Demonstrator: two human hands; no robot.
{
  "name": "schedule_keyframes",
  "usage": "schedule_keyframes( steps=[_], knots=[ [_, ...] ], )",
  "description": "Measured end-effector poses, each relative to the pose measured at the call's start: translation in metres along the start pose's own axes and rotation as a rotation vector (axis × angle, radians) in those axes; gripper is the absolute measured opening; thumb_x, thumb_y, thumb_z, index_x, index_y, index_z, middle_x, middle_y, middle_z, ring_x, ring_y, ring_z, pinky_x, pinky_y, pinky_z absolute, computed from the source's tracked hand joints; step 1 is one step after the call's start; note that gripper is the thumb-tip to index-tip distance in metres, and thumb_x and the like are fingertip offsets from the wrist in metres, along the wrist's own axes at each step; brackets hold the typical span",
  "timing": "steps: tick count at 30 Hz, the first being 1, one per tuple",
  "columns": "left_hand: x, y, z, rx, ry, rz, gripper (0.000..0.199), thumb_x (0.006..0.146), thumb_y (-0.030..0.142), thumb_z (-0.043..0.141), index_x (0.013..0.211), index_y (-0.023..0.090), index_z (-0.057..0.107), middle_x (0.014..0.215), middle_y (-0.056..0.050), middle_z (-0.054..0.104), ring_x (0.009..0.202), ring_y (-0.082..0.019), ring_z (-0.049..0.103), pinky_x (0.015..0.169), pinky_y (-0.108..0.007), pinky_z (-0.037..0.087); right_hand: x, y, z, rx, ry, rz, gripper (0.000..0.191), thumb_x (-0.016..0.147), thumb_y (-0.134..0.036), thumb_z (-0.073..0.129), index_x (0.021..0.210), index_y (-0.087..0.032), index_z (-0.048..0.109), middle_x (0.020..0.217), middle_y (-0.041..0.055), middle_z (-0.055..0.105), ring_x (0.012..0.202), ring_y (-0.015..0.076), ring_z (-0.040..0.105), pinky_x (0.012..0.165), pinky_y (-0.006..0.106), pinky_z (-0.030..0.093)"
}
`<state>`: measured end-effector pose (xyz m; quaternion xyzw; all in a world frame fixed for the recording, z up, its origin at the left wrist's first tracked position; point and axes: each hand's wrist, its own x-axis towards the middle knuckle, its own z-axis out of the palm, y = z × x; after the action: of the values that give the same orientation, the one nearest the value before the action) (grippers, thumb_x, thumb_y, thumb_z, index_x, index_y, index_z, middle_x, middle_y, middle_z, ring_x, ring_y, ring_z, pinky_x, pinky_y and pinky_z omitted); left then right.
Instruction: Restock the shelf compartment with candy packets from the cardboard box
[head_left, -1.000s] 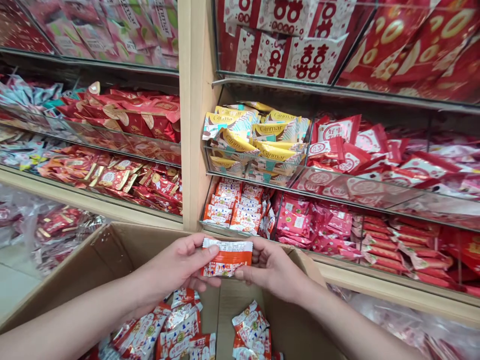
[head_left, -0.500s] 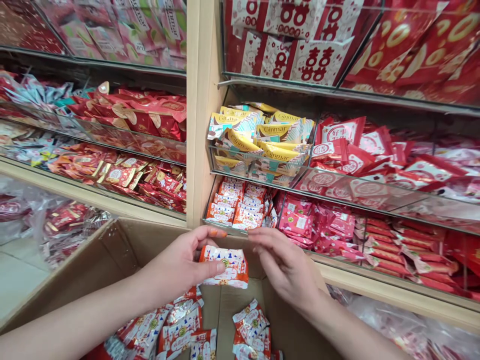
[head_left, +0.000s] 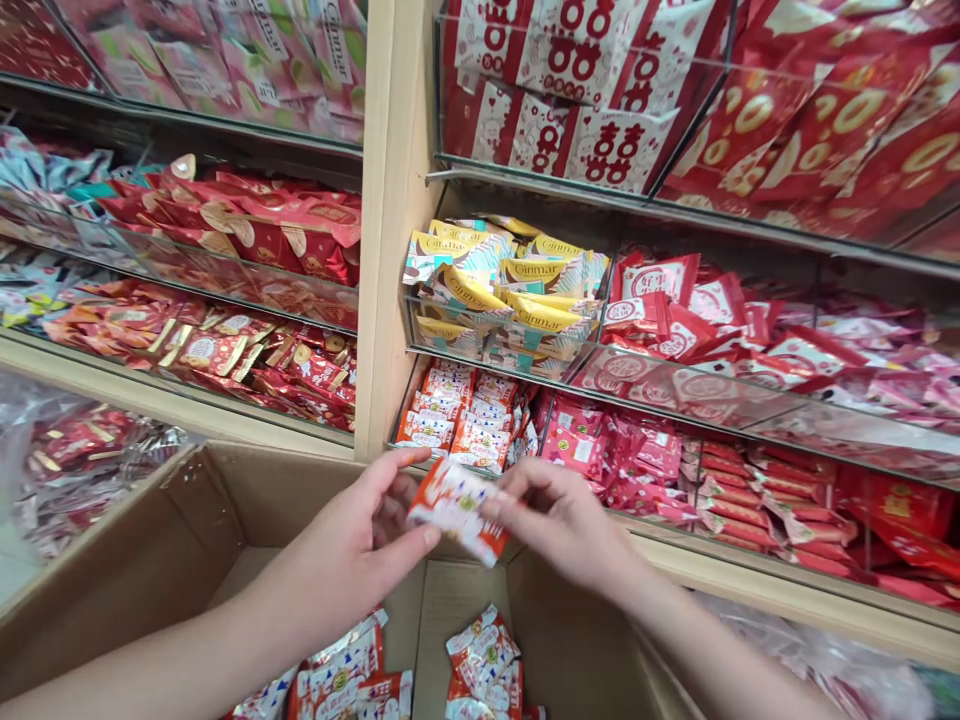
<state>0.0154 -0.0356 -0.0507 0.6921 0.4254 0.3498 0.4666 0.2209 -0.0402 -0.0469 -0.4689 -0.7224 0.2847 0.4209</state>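
Orange-and-white snack packet (head_left: 459, 508), printed side facing me, tilted with its right end lower, a bit blurred; I have it in the air over the open cardboard carton (head_left: 289, 482). Right hand (head_left: 562, 522) has it by the right end, thumb on the printed face, fingers closed on it. Left hand (head_left: 364, 530) is at the other end, thumb and index finger spread well apart, gap facing the packet; I can't tell if the curled fingers behind brush the near corner. Below, on the carton floor, I count two groups of matching packets: left pile (head_left: 341, 675), partly under the left forearm and cut by the frame edge, and right pile (head_left: 484, 665), with bare cardboard between. Just beyond the hands, bottom shelf bin: more matching packets in rows (head_left: 480, 430). Right of that, pink packets (head_left: 577, 440), then stacked red packets (head_left: 739, 500). One shelf up I get yellow Ginmar packets (head_left: 536, 275) beside red-and-white packets (head_left: 679, 305). Pale wooden upright (head_left: 384, 220) splits the shelving; left of it, red packets (head_left: 292, 230). Clear plastic bag (head_left: 82, 470) of wrapped packets, left of the carton.
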Motion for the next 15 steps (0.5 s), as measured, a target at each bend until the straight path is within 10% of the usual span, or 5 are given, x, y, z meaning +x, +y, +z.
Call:
schedule_keyframes(
  steps=[7, 15],
  knots=[
    [0.005, -0.004, -0.003, 0.149, 0.070, 0.030, 0.038, 0.077, 0.031, 0.049, 0.114, 0.025, 0.044, 0.107, -0.004, 0.052, 0.091, -0.019, 0.053, 0.072, -0.032, 0.045, 0.041, 0.011, -0.041, -0.868, 0.223, 0.129, 0.018, 0.074, -0.021, 0.050, 0.091, -0.019, 0.057, 0.068, 0.0019, 0.061, 0.063, 0.0161, 0.055, 0.057, 0.024, 0.035],
    [-0.003, 0.005, 0.000, 0.328, -0.014, 0.084, 0.023, 0.076, 0.024, 0.045, 0.097, 0.025, 0.055, 0.110, -0.002, 0.050, 0.092, -0.018, 0.052, 0.067, -0.027, 0.046, 0.050, 0.012, -0.037, -1.119, 0.189, 0.241, 0.011, 0.073, -0.021, 0.048, 0.073, -0.018, 0.059, 0.073, 0.0071, 0.066, 0.071, 0.0206, 0.061, 0.058, 0.025, 0.035]
  ],
)
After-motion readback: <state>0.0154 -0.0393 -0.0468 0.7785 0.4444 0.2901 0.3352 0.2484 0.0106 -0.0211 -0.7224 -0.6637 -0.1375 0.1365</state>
